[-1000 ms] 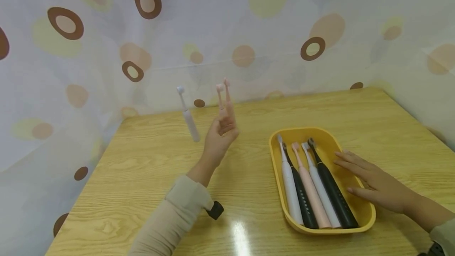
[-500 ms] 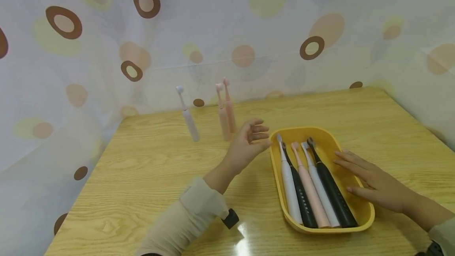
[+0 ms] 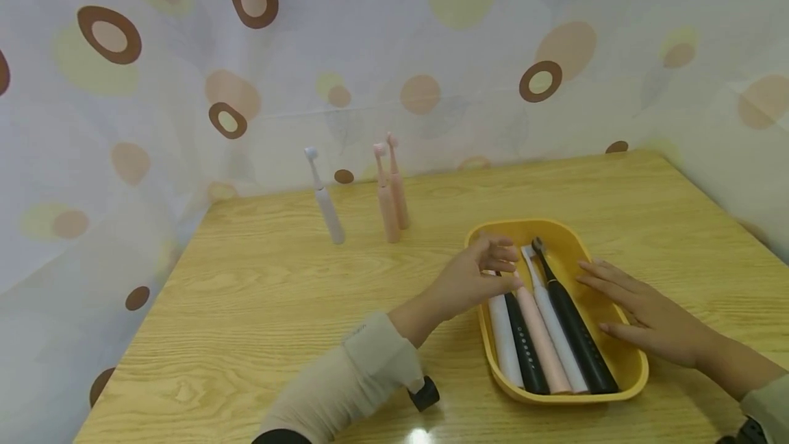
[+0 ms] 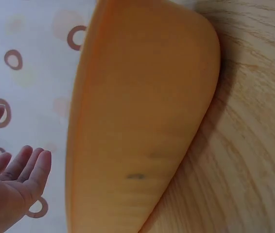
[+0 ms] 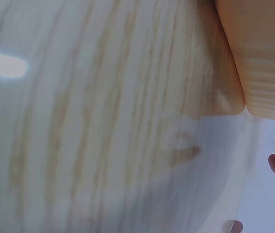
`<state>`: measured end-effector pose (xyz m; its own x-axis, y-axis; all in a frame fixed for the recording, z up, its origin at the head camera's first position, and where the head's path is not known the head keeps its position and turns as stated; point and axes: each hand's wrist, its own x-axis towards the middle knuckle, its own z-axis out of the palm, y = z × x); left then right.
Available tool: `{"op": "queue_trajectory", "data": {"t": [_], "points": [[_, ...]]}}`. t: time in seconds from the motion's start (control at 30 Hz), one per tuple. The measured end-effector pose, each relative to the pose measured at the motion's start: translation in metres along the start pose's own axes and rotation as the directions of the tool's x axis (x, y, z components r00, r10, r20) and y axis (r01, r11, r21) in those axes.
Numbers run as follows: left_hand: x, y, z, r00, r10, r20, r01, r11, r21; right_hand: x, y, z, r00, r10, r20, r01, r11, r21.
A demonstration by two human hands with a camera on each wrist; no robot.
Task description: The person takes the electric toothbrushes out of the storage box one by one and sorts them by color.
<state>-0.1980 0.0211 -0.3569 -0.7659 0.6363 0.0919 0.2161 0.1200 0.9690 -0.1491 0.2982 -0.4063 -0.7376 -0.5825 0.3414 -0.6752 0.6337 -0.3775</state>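
Observation:
A yellow tray holds several electric toothbrushes lying side by side. Among them are a pink toothbrush, a black toothbrush at the right and a white toothbrush at the left. My left hand hovers over the tray's far left part, fingers loosely bent and holding nothing; it hides some brush heads. In the left wrist view those fingers show above the tray's side wall. My right hand lies along the tray's right rim with its fingers straight.
Three electric toothbrushes stand upright on the wooden table toward the back: a white standing toothbrush and two pink ones, the nearer pink standing toothbrush overlapping the other. A patterned curtain hangs behind the table.
My left hand has let go of the standing pink toothbrush and moved right and nearer, over the tray. The right hand has stayed at the rim.

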Motion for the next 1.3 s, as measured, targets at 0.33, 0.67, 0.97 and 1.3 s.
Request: {"op": "queue_trajectory", "data": {"t": [0.33, 0.67, 0.97, 1.3], "points": [[0.013, -0.005, 0.015, 0.992, -0.039, 0.120, 0.028, 0.995, 0.095, 0.000, -0.001, -0.002, 0.997, 0.070, 0.021, -0.070, 0.997, 0.028], [0.029, -0.008, 0.025, 0.975, -0.116, 0.191, 0.079, 0.979, 0.190, 0.000, 0.000, -0.003, 0.999, 0.042, 0.014, -0.043, 0.999, 0.031], [0.042, -0.016, 0.032, 0.963, -0.178, 0.200, 0.119, 0.955, 0.273, 0.000, 0.001, -0.004, 0.998, 0.050, 0.030, -0.050, 0.999, 0.007], [0.054, -0.021, 0.036, 0.967, -0.213, 0.142, 0.148, 0.918, 0.367, -0.001, -0.001, -0.003, 0.994, 0.106, 0.039, -0.108, 0.993, 0.055]]}}
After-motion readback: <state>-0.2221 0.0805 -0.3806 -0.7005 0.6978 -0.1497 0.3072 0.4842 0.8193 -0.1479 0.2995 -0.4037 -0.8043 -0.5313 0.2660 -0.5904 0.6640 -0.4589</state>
